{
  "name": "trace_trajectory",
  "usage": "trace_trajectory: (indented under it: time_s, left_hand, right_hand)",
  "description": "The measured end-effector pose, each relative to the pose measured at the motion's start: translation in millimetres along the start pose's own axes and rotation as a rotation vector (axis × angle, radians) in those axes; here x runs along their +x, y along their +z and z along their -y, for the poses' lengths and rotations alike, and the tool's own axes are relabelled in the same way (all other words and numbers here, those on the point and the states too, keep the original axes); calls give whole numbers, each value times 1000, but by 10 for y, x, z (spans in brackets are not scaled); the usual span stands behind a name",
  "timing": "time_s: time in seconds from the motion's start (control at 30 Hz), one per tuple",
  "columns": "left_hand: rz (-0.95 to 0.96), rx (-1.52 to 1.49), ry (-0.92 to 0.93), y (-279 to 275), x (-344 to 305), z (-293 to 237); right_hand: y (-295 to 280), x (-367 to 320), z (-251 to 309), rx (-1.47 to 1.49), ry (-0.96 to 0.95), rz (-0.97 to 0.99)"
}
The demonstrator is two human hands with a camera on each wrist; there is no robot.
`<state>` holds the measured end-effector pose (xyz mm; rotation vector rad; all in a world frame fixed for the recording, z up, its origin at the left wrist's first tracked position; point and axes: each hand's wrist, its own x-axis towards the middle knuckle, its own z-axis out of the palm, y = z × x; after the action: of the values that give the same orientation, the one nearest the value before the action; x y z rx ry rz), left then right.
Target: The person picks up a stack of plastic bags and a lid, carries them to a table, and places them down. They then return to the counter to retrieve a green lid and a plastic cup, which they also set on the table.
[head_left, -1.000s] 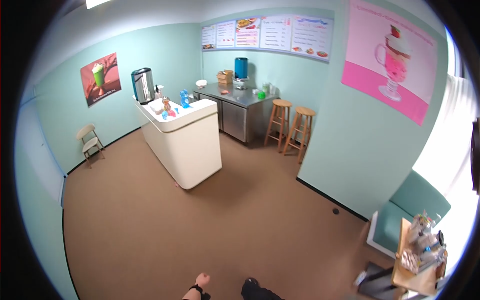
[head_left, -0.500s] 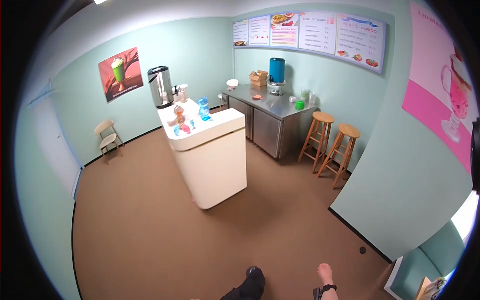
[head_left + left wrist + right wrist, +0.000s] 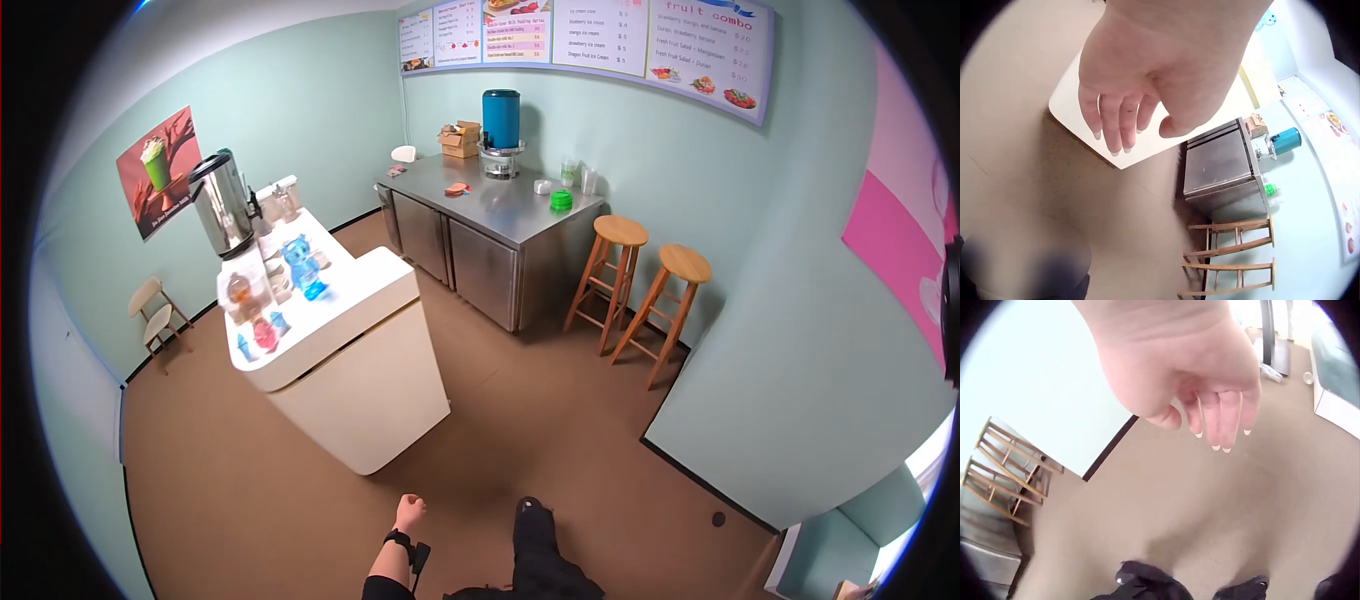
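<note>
The white counter is now much nearer, and the left hand has swung forward into view.

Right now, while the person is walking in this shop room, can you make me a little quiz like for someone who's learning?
1. True or false: the left hand holds a cup.
2. How many wooden stools stand by the wall? A one, B two, C four.
3. Fill the gap: the blue dispenser stands on the ____ counter.

Key:
1. False. Its fingers hang loose with nothing in them.
2. B.
3. Steel: it is on the steel counter, not the white one.
</note>
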<state>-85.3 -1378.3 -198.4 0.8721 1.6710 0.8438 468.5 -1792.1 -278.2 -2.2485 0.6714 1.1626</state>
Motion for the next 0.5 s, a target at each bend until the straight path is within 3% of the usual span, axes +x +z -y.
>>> trace_trajectory:
  time_s: [0.13,0.27,0.33,0.37,0.4,0.47,0.5]
  left_hand:
    - [229,-43,-8,419,551,-431]
    - [250,181,-375,583,729,-505]
    - [221,277,-431,608,772,-587]
    - [220,276,-449,631,823,-606]
    - [175,242,-455,612,932,-508]
    - [99,171,-488,601,1122,-433]
    - [47,150,-537,655,1172,-509]
  right_hand:
    - [423,85,1384,120,-199,137]
    - [1010,-124,2252,230,-315,288]
    - [1458,-484,2929,274,-376,349]
    - [1663,-543,3347,88,-565,279]
    - [1842,-295,3727,244,-584,610]
    - [2299,-874,4449,-21,-831,279]
    - [2458,-998,4774,-26,-831,280]
